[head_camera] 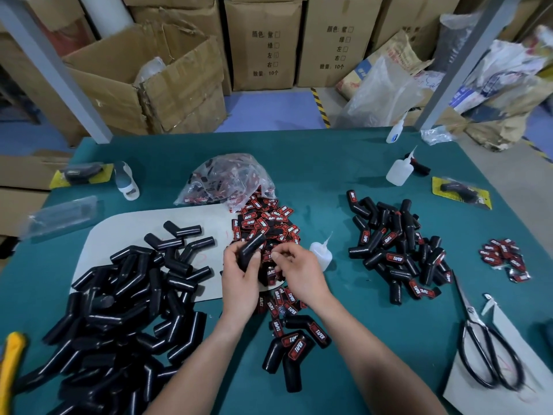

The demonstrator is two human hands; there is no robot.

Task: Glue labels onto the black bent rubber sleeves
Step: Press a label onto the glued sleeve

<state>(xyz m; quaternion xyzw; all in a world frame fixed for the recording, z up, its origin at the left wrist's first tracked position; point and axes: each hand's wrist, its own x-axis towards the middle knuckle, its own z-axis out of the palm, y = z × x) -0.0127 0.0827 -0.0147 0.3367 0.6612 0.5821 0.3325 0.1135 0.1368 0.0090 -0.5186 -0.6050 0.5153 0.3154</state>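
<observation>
Bench (329,175) centre: left hand (239,275) grips one black bent sleeve (253,247) above the label heap (269,223). Right hand (299,272) has its fingertips pinched together; whether on a label, cannot tell. Clear bag (230,181) behind the heap holds more labels. Glue bottle (321,254) sits just beside the right hand.

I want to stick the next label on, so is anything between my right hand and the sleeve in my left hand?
Nothing visible. The left hand grips the sleeve above the label pile, and the right hand is close beside it with only open space between. Whether it pinches a label is unclear.
</observation>
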